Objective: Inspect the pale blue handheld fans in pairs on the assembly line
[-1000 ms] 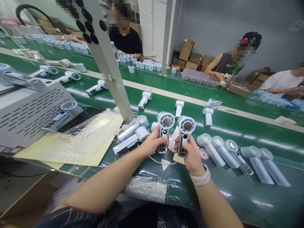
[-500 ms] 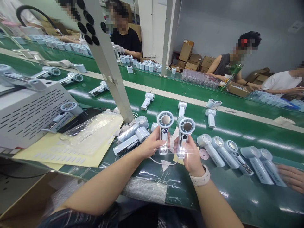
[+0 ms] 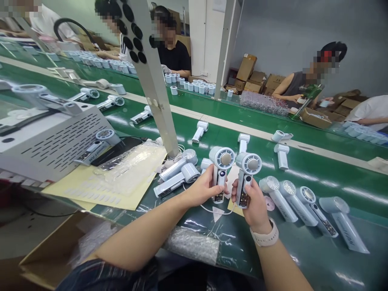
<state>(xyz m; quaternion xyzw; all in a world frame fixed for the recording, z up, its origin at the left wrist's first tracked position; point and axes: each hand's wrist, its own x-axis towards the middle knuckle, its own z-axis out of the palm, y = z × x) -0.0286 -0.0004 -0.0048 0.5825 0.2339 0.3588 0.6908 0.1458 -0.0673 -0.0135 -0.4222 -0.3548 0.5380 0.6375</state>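
Observation:
My left hand (image 3: pixel 209 184) is closed around the handle of a light-blue handheld fan (image 3: pixel 220 173), its thumb on the front of the handle. A round display on that fan is lit and seems to read 65. My right hand (image 3: pixel 253 198) grips a second handheld fan (image 3: pixel 245 180), thumb just below its dark round display. Both fans stand upright side by side, heads facing me, above the bench. Two more fans (image 3: pixel 176 178) lie left of my left hand. Right of my right hand lies a row of several fans (image 3: pixel 281 202).
A green conveyor (image 3: pixel 218 121) with scattered fans runs behind the bench. A slanted metal post (image 3: pixel 160 97) rises at left, near a vented white box (image 3: pixel 66 141) and yellow sheet (image 3: pixel 130 194). Bubble wrap (image 3: pixel 194 244) hangs at the front edge. Several people work across the belt.
The bright lights on both handles have gone out. At right, another person's hand has left the view, and one fan is gone from the row. The camera view has shifted slightly left.

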